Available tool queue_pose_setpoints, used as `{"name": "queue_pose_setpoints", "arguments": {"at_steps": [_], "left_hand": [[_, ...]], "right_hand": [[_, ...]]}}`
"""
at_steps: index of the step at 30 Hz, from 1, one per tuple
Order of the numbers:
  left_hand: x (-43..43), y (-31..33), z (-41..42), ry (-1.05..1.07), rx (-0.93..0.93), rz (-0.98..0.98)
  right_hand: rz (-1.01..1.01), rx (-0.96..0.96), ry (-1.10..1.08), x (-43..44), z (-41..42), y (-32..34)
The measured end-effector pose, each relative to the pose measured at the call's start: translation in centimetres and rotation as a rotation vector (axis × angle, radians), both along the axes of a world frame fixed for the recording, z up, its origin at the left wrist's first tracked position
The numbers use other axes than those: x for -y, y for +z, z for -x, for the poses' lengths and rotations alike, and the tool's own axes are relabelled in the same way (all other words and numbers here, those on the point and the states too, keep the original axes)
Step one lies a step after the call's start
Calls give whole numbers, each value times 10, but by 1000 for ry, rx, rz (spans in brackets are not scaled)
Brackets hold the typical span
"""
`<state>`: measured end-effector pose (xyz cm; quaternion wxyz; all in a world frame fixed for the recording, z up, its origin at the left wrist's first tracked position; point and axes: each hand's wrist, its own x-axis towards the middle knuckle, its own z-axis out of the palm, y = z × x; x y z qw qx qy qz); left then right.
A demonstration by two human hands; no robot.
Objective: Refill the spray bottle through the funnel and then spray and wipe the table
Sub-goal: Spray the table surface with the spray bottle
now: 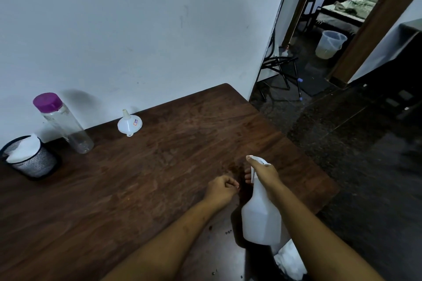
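Observation:
My right hand (265, 174) grips the neck and trigger head of a white spray bottle (261, 217), held above the near right part of the dark wooden table (137, 178). Its nozzle points toward the table's far side. Just left of the bottle, my left hand (222, 187) hovers over the table with its fingers curled in and nothing visible in them. A small white funnel (129, 123) lies mouth down near the wall. Left of the funnel stands a clear water bottle (65, 124) with a purple cap, apparently empty.
A black mesh holder (32, 163) with white tissue (24, 149) stands at the far left. White cloth or paper (290, 260) lies under my right forearm. Small dark specks dot the near table. Beyond the right edge are a dark floor, a black folding stand (280, 68) and a bucket (331, 44).

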<state>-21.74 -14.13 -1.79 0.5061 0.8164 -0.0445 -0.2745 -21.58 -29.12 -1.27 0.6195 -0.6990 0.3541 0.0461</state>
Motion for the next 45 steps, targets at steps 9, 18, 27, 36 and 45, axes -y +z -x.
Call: {"name": "queue_pose_setpoints", "arguments": {"at_steps": [9,18,27,36,45], "left_hand": [[-7,-2,0,20,-31,-6],[-12,0,-5,26,-23,-17],[-14,3,-5,52,1,2],[-14,-1,-6,78,-3,-8],[-20,0,-23,309,142,199]], "right_hand": [[146,-103,24,-14,-4,5],[22,-38,80,-9,-3,0],[103,-86,95,-17,-3,-3],[-81,-184,216,-22,-8,6],[-195,-54,366,-27,2,10]]}}
